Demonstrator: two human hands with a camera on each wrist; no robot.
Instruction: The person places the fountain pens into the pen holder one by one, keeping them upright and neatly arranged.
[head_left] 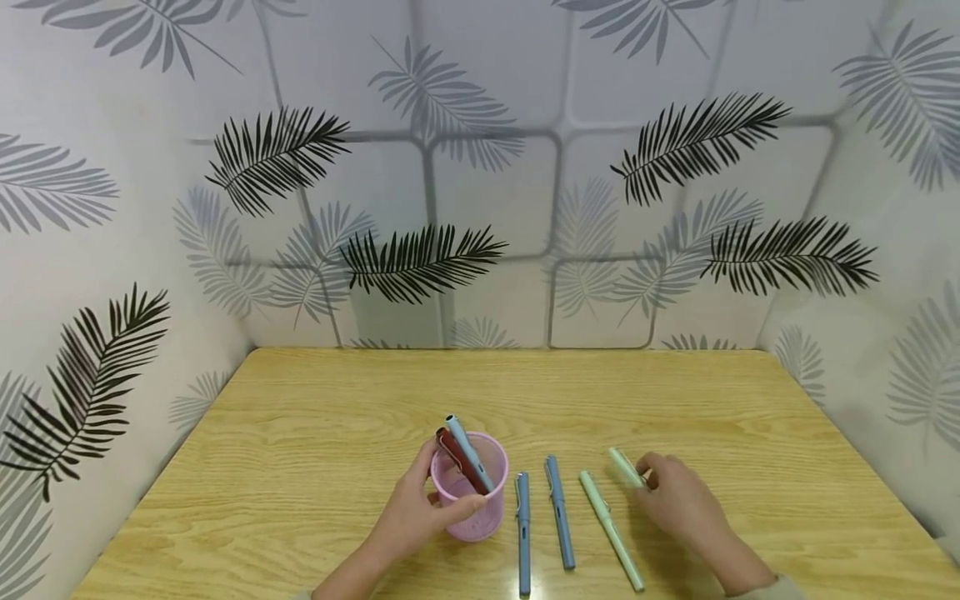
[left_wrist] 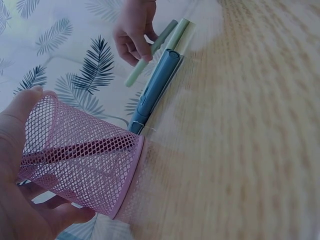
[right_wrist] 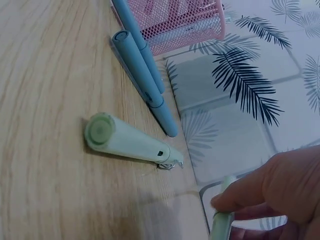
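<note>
My left hand point(head_left: 408, 512) grips a pink mesh pen cup point(head_left: 480, 528) by its side, thumb at the near rim. Inside the cup lean a dark red pen point(head_left: 459, 463) and a light blue pen point(head_left: 470, 454). Over to the right, my right hand point(head_left: 682, 504) pinches a light green pen point(right_wrist: 221, 226) between thumb and fingers. The left wrist view shows that pen raised above the table. A second light green pen point(head_left: 613, 533) lies just left of this hand. Between it and the cup lie two blue pens point(head_left: 523, 533), roughly side by side.
The wooden table point(head_left: 315, 417) reaches back to a wall point(head_left: 495, 200) with a leaf pattern. Similar patterned surfaces rise at the left and right sides.
</note>
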